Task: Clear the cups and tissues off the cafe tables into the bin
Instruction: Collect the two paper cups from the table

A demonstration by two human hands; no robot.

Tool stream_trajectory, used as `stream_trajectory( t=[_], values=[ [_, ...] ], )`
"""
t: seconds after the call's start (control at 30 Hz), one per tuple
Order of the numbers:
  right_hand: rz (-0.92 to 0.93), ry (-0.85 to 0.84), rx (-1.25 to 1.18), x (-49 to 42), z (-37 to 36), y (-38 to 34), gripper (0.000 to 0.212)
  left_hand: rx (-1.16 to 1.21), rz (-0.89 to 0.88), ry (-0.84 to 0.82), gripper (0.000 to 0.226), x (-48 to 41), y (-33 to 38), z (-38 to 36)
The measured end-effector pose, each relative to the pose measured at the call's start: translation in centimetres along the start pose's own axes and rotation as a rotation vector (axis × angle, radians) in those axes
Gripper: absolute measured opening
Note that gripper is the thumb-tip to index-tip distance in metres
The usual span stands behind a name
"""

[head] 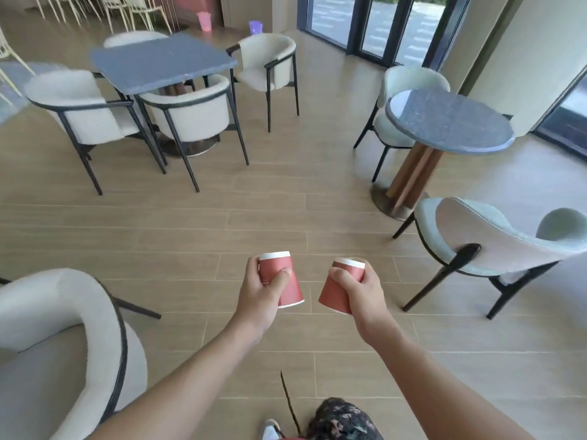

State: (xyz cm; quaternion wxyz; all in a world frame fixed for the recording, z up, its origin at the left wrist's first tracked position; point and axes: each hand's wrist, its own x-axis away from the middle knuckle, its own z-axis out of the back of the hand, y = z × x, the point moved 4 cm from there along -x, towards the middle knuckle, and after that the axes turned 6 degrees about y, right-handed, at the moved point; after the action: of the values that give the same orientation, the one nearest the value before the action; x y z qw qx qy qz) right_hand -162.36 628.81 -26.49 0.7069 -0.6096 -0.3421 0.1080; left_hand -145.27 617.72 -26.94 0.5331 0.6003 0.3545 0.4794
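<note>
My left hand (263, 290) grips a red paper cup (287, 289) with a white rim, held out over the floor in front of me. My right hand (360, 290) grips a second red paper cup (336, 293), tilted with its base pointing down and left. The two cups are close together but apart. Far back on the floor stand a pink bin (204, 21) and a purple bin (255, 27). I see no tissues.
A square grey table (162, 63) with white armchairs (190, 109) stands at back left. A round grey table (448, 122) with pale chairs (495, 233) is on the right. A white armchair (60, 338) is close at my lower left. Tiled floor lies between them.
</note>
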Motion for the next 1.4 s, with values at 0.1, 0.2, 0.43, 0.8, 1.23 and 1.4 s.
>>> stream_trajectory(
  t=[0.1, 0.2, 0.43, 0.8, 1.23, 1.4],
  values=[
    [-0.025, 0.006, -0.009, -6.4, -1.6, -1.2, 0.051, -0.005, 0.000, 0.005, 0.034, -6.2, 0.6, -2.3],
    [-0.021, 0.014, -0.026, -13.6, -2.5, -2.9, 0.050, -0.015, -0.007, -0.004, 0.039, -13.0, 1.2, -5.9],
    [-0.017, 0.011, -0.074, -32.9, -3.0, -10.8, 0.039, -0.023, -0.003, 0.002, 0.040, -30.0, 5.3, -16.4],
    [0.027, 0.001, -0.036, -56.3, -4.8, -22.1, 0.039, 0.023, -0.013, -0.027, 0.056, -51.2, 11.5, -29.8],
    [0.028, 0.046, 0.019, -86.9, -14.9, -32.3, 0.044, -0.017, -0.072, -0.079, 0.041, -83.1, 17.3, -40.0],
    [0.022, 0.029, -0.006, -96.8, -19.2, -37.5, 0.048, -0.019, -0.072, -0.092, 0.040, -94.9, 21.7, -43.5]
  ],
)
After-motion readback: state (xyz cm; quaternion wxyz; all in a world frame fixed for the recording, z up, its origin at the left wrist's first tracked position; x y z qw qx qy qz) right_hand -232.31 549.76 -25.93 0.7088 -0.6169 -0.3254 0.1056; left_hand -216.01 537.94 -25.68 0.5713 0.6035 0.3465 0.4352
